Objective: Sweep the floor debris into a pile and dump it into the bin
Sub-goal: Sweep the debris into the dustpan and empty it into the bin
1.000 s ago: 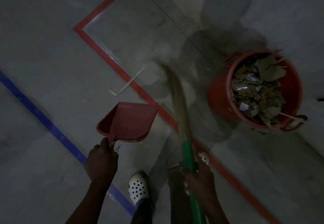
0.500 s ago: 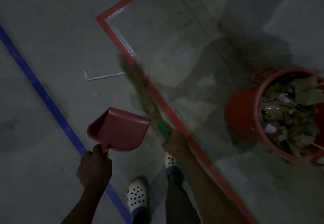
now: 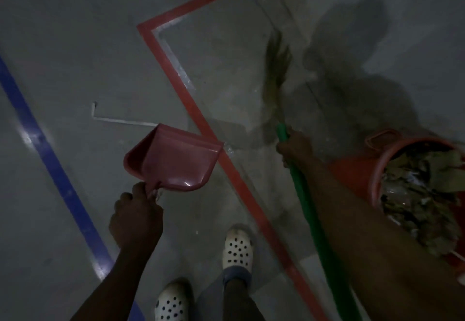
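Dustpan (image 3: 173, 159): pink-red plastic scoop, raised back wall, flat lip pointing up-right, a glint on the inside. The left hand (image 3: 137, 216) has its fingers curled round the short handle. The pan sits left of the red tape line (image 3: 236, 177), with its lip corner overlapping the tape in view (can't tell if it's touching the floor).

Broom (image 3: 309, 202): green handle and a brownish bristle bunch. The bristles are motion-blurred, so floor contact is unclear. The right hand (image 3: 294, 147) is wrapped round the top of the green section, just below the bristles. The handle runs back along the forearm to the bottom edge. The bristle end is ahead of the hand, inside the red-taped area.

Bin (image 3: 357, 177): a round red-orange bucket with a loop handle at the rim, cut off by the right edge, just right of the forearm. It's filled close to the rim with debris (image 3: 422, 195), dry leaves plus pale scraps.

Floor (image 3: 75, 44): smooth grey concrete, dim light, slight sheen.
- The red tape turns a corner at upper centre, and one leg runs down-right.
- A blue tape line (image 3: 55, 164) runs diagonally at left.
- A thin white L-shaped mark (image 3: 120, 120) lies between the two, just beyond the pan.
- The person's shadow (image 3: 352, 81) falls at upper right.
- Two white clogs (image 3: 237, 249) with dark holes are at bottom centre.
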A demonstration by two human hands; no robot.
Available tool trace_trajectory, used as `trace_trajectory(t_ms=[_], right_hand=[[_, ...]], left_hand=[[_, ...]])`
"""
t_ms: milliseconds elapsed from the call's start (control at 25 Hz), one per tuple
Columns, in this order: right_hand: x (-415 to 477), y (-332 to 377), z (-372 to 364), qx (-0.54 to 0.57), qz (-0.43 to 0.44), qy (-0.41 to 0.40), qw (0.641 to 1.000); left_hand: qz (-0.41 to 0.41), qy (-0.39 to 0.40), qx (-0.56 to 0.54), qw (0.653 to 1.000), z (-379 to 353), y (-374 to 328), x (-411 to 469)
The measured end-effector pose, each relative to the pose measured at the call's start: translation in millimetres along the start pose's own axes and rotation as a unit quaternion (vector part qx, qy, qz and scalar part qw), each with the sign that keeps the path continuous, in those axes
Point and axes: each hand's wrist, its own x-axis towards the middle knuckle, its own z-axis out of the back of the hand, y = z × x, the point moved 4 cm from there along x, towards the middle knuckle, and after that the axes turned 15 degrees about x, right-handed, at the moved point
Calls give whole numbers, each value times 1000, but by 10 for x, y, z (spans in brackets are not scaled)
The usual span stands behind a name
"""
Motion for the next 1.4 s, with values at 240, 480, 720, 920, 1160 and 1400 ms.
trace_trajectory(t_ms=[240, 480, 720, 920, 1160, 1400], right_hand=[[-1196, -88, -1544, -163, 72, 224, 958], [-2803, -126, -1583, -141, 115, 247, 952], [-2443, 467, -2355, -200, 147, 196, 949], [-2787, -183, -3886, -316, 141, 273, 897], [-4646, -1225, -4174, -333, 207, 455, 799], [-4888, -1009, -3364, -334, 237, 316, 856]], left_hand=[[115, 46, 7, 992, -311, 754, -352], [230, 147, 1, 962, -621, 1912, -1215], [318, 159, -33, 934, -1158, 2796, -1898], [386, 141, -66, 909, -1758, 3275, -2252], [485, 182, -130, 845, -1894, 3663, -3390], [583, 209, -193, 761, -1971, 3883, -4602]])
